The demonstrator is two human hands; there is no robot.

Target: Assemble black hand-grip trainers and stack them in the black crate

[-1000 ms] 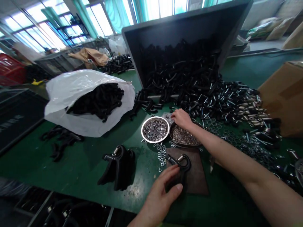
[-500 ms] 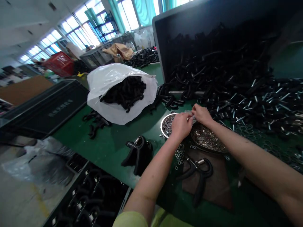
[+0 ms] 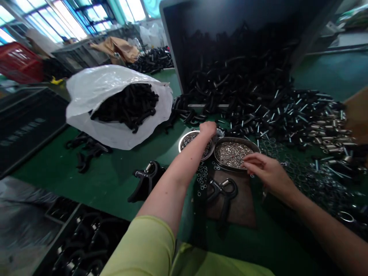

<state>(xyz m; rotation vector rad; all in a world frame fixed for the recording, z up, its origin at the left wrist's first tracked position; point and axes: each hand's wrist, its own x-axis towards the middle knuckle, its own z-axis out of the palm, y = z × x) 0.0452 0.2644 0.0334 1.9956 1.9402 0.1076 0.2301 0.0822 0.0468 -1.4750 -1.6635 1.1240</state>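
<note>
My left hand (image 3: 208,128) is closed behind the two metal bowls, with a crumpled bit of clear plastic (image 3: 220,132) at its fingers; the fingertips themselves are hidden. Below that forearm is a round bowl of small nuts (image 3: 181,144), partly covered. My right hand (image 3: 266,168) hovers at the near right rim of an oval bowl of small metal parts (image 3: 234,153), thumb and fingers slightly apart. A black hand grip strengthener with a spring (image 3: 227,193) lies on a brown mat (image 3: 244,209) in front of me. Another grip strengthener (image 3: 145,178) stands left of my left forearm.
Loose metal rings (image 3: 202,176) lie below the bowls. A white sack (image 3: 94,82) of black handles stands left. Behind, a large tipped bin (image 3: 172,50) spills black handles. Springs (image 3: 327,132) and wire rings (image 3: 270,147) lie right. A crate of finished grips (image 3: 86,237) is lower left.
My right hand has left the clear plastic and moved right and down to the oval bowl's near rim. My left hand stays behind the bowls. The view has swung right.
</note>
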